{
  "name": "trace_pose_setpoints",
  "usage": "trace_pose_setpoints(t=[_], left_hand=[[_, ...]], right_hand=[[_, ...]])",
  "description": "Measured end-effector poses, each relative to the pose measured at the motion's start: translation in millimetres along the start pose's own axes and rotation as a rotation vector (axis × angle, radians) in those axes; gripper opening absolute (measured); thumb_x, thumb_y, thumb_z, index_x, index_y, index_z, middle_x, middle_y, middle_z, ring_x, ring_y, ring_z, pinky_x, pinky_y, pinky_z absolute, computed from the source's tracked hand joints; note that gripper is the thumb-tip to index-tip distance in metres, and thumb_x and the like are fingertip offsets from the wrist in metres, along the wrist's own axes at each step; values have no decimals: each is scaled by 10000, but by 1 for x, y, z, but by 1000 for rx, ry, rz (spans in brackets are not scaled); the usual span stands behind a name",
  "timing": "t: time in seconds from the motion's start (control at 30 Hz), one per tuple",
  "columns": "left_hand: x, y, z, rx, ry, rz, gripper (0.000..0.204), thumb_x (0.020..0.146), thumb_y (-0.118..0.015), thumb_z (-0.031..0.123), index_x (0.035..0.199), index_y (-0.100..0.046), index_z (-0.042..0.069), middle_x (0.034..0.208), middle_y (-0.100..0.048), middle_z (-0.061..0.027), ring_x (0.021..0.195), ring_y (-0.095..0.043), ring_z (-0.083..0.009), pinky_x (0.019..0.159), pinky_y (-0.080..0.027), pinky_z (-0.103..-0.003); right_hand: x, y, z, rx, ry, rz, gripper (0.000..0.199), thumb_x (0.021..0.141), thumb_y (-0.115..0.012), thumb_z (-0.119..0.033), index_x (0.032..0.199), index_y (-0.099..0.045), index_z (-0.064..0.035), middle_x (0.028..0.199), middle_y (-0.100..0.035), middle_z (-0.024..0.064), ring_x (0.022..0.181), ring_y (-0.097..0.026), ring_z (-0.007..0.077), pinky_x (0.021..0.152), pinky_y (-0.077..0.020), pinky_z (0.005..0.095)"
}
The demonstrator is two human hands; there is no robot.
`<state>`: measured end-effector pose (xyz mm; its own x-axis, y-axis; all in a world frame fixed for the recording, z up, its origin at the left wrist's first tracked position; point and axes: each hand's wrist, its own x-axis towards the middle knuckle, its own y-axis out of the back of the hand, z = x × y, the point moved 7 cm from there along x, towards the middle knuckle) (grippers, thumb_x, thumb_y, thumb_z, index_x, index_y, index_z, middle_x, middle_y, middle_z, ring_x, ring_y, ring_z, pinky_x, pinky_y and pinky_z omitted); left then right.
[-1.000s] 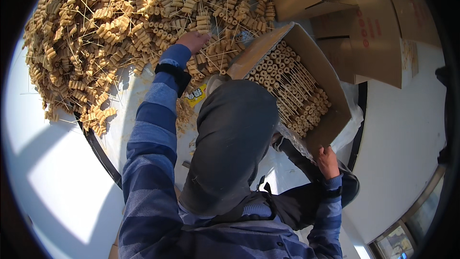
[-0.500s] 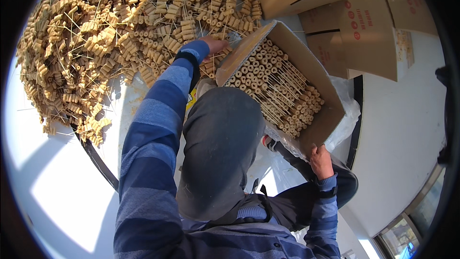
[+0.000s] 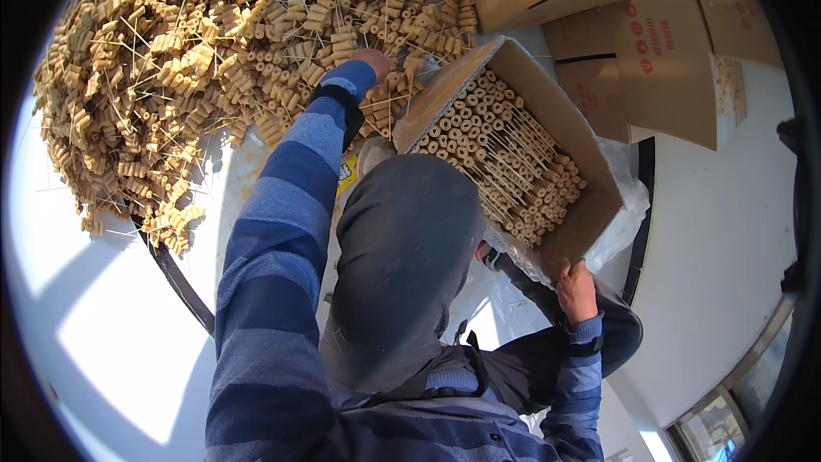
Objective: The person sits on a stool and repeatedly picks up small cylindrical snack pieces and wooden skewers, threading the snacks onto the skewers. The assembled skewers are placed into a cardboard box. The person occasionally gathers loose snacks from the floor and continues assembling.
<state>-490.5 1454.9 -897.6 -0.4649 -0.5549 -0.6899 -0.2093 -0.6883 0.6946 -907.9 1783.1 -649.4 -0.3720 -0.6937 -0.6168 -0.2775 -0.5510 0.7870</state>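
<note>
My left hand point(image 3: 374, 62) reaches to the near right edge of a big heap of skewers point(image 3: 256, 60), each a thin stick threaded with several tan, hollow rolls. Its fingers are hidden behind the back of the hand, so whether they hold a skewer does not show. Beside it a cardboard box point(image 3: 590, 150) stands tilted, with rows of packed skewers point(image 3: 505, 158) inside, roll ends and bare sticks facing up. My right hand point(image 3: 577, 293) is closed on the box's near rim, thumb over the edge.
Cardboard boxes with red print point(image 3: 650, 60) stand at the far right. Clear plastic point(image 3: 629, 192) lies around the packed box. My bent knee point(image 3: 410, 231) rises between my arms. A yellow packet point(image 3: 346, 174) shows beside the knee. White floor point(image 3: 128, 334) extends left.
My left hand has moved a little left and farther into the heap, away from the box. My right hand keeps its grip on the box rim. The whole view has shifted slightly.
</note>
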Motion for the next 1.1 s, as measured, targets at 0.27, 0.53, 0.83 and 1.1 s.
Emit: trace_pose_setpoints(t=[0.27,0.53,0.83,1.1], left_hand=[[-86,-68,14,-1160,361,-189,191,905,-597,203,922,-728,66,869,-720,-99,707,-705,-181,589,-558,-327],[-82,-59,53,-1830,365,-185,355,949,-612,374,1101,-651,55,891,-590,1,681,-570,-141,576,-507,-292],[-38,-32,55,-1075,234,-96,365,996,-553,378,921,-697,51,727,-628,-76,533,-533,-182,561,-492,-307],[-123,-56,-16,-1494,345,385,261,1007,-565,266,1086,-654,33,799,-697,-47,613,-602,-141,584,-491,-311]], right_hand=[[2,-3,-1,-50,49,57,366,1034,-477,-307,1027,-523,56,911,-660,323,884,-627,507,754,-495,560],[1,-1,-5,-25,9,41,376,1035,-473,-312,1049,-527,59,921,-664,323,885,-635,503,757,-506,562],[-2,2,-15,-51,8,69,419,1042,-445,-347,1051,-528,64,914,-667,325,857,-642,498,741,-511,564],[-1,-1,-16,-62,37,76,423,1043,-445,-343,1073,-513,73,904,-668,328,850,-644,499,733,-512,565]])
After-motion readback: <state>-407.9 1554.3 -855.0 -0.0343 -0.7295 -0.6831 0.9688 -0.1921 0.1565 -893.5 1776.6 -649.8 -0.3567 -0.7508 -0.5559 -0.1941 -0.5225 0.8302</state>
